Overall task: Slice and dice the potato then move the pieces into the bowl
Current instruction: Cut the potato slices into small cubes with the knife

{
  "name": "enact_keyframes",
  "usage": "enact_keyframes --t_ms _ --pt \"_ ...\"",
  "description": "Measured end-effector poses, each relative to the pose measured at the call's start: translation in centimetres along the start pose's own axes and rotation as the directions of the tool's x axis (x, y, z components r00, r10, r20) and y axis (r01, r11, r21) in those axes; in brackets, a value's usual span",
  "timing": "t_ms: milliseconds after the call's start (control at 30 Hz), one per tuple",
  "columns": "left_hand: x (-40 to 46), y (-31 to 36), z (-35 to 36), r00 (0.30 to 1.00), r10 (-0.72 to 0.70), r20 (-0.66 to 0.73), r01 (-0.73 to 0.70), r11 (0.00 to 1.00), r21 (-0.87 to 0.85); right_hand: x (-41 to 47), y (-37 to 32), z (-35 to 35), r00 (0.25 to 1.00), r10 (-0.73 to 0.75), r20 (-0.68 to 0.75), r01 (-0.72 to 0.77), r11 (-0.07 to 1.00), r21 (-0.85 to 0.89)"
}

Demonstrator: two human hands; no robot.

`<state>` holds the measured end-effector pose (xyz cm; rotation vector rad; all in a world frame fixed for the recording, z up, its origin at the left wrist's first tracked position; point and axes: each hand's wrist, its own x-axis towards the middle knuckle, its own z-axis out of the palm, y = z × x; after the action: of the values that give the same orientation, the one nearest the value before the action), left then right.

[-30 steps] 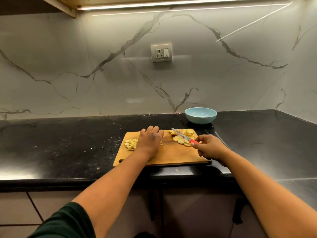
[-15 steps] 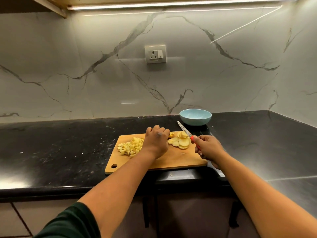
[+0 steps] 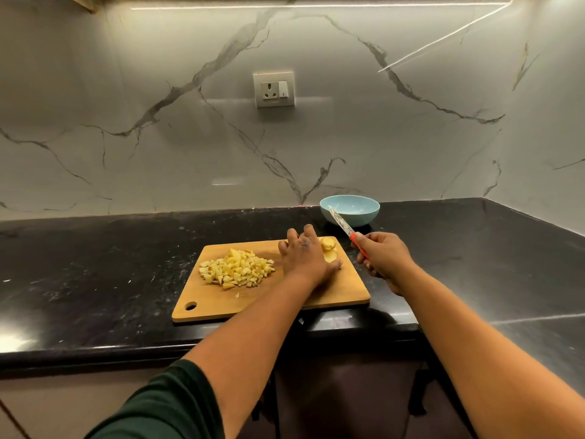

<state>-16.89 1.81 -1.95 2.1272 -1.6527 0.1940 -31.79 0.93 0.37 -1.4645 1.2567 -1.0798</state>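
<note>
My left hand [image 3: 304, 258] lies flat, fingers straight, over the remaining pale round potato slices [image 3: 329, 248] at the far right corner of the rectangular wooden cutting board [image 3: 332, 293]. My right hand [image 3: 384, 259], just off the board's right edge, grips the red-handled knife [image 3: 346, 229], blade raised toward the empty light blue bowl [image 3: 349, 213] behind the board on the black tabletop [image 3: 110, 264]. To dice well, I should stack the slices steady, curl my fingertips back, and bring the blade down beside them. The heap of yellow diced potato [image 3: 235, 267] sits left of my left hand.
</note>
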Motion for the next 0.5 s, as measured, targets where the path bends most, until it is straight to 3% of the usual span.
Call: enact_keyframes --t_ms 233,367,500 --pt "0.7 0.7 -0.4 0.991 -0.083 0.107 0.092 0.993 -0.077 -0.1 0.5 0.5 1.000 -0.005 0.023 0.006 0.998 -0.061" --pt "1.3 -0.2 -1.5 0.982 -0.084 0.171 0.130 0.952 -0.278 0.2 0.7 1.1 0.999 -0.014 0.030 0.018 0.991 -0.135" --pt "1.4 -1.5 -3.2 0.967 -0.097 0.233 0.198 0.867 -0.458 0.4 1.5 1.7 1.000 -0.011 0.011 0.014 0.933 -0.359"
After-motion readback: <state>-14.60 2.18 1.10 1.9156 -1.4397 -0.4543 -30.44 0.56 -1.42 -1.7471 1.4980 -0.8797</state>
